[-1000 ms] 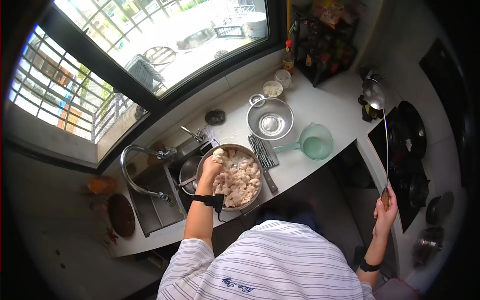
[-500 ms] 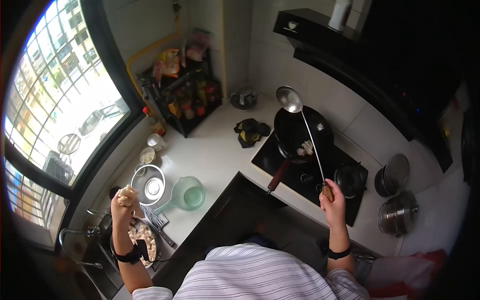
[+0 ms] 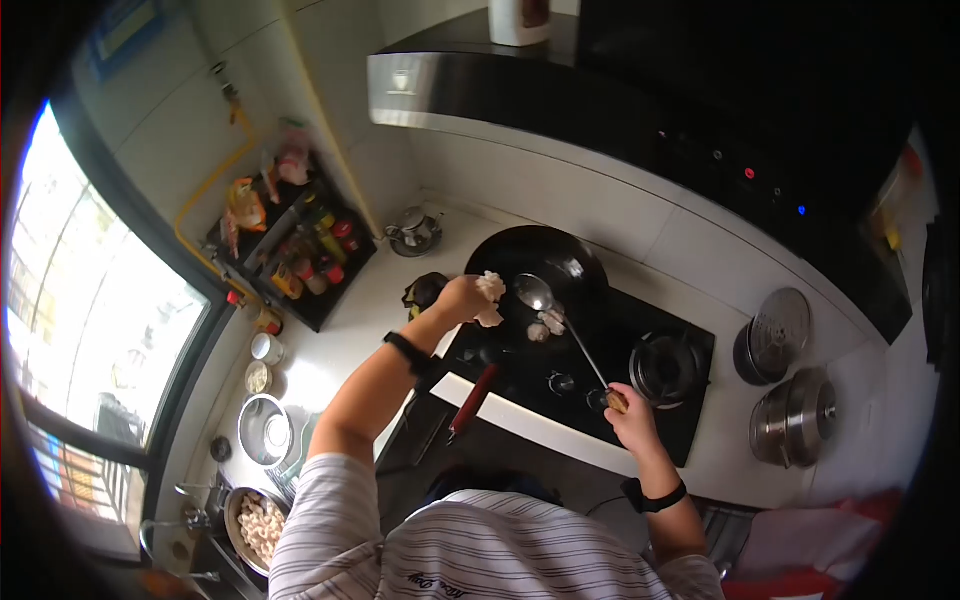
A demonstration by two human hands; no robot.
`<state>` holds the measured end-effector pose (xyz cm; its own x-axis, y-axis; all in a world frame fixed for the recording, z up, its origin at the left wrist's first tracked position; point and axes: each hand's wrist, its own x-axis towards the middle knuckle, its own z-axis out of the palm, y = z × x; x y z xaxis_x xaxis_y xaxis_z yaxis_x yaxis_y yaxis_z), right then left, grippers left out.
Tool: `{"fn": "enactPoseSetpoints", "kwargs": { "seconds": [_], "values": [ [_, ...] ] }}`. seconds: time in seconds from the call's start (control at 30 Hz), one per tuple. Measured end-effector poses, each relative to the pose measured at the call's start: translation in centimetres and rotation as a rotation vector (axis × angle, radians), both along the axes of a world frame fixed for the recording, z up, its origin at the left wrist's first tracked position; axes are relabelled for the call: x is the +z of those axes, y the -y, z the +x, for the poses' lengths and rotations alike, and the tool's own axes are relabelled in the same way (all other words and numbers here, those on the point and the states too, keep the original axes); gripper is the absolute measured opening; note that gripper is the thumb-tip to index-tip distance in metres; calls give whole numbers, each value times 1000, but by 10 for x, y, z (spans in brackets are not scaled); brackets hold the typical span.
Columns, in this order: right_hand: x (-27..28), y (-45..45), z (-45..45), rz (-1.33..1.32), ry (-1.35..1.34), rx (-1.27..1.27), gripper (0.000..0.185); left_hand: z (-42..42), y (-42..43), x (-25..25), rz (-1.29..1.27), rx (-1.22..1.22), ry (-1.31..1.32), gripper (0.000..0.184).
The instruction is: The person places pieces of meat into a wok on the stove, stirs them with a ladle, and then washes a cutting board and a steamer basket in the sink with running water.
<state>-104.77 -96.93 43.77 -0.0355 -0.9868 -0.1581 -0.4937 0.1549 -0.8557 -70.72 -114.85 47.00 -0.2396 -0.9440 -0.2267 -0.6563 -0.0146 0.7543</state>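
Observation:
At the left side of the black wok (image 3: 565,255), my left hand (image 3: 462,300) is closed on some pale food pieces (image 3: 489,290), which stick out past its fingers. My right hand (image 3: 632,415) grips the wooden handle (image 3: 617,402) of a long metal ladle. The ladle's bowl (image 3: 533,292) is over the wok. Beside it, a few pale pieces (image 3: 546,325) lie in the wok's near part. The wok's red-brown handle (image 3: 473,402) points toward my body. More pale pieces (image 3: 262,524) fill a round metal pan (image 3: 235,530) at the lower left.
A range hood (image 3: 640,150) hangs above the stove (image 3: 640,330). Lidded metal pots (image 3: 790,425) stand at the right. On the left are a spice rack (image 3: 310,250), a metal bowl (image 3: 265,432), small cups (image 3: 267,348) and the sink faucet (image 3: 150,535). A small teapot (image 3: 413,230) is in the corner.
The view has turned from the sink to the stove. My left hand has carried food pieces from the pan to the wok. The ladle has been lowered over the wok.

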Motion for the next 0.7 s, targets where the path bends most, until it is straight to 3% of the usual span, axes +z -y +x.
{"fn": "enactPoseSetpoints", "kwargs": {
  "seconds": [0.03, 0.1, 0.13, 0.17, 0.27, 0.33, 0.4, 0.47, 0.53, 0.6, 0.7],
  "values": [
    [-11, 1, -1, -4, 19, -13, 40, -16, 20, -13, 6, -24, 2, 33],
    [-25, 3, 1, 7, 7, -25, 40, -47, 57, -39, 233, -326, 615, 33],
    [-28, 4, 3, 21, 7, -30, 40, -54, 69, -66, 225, -348, 610, 33],
    [-21, 5, 7, 21, -19, -41, 40, -54, 80, -105, -122, -634, 726, 32],
    [-12, 14, 19, -2, -76, -53, 40, -68, 78, -88, 347, -299, 580, 39],
    [-18, 21, 28, -49, -132, -62, 41, -75, 80, -85, 377, -186, 546, 44],
    [-23, 26, 38, -70, -139, -21, 46, -72, 79, -89, 240, -130, 520, 44],
    [-32, 31, 49, -207, -295, 21, 56, -69, 69, -60, 33, -56, 436, 43],
    [-32, 31, 59, -169, -322, 69, 61, -55, 64, -31, 15, -30, 278, 42],
    [-32, 31, 70, -146, -333, 111, 62, -33, 49, -16, -364, -15, 256, 40],
    [-51, 31, 80, -213, -343, 202, 69, -10, -5, 51, -473, 138, 64, 35]
  ]
}}
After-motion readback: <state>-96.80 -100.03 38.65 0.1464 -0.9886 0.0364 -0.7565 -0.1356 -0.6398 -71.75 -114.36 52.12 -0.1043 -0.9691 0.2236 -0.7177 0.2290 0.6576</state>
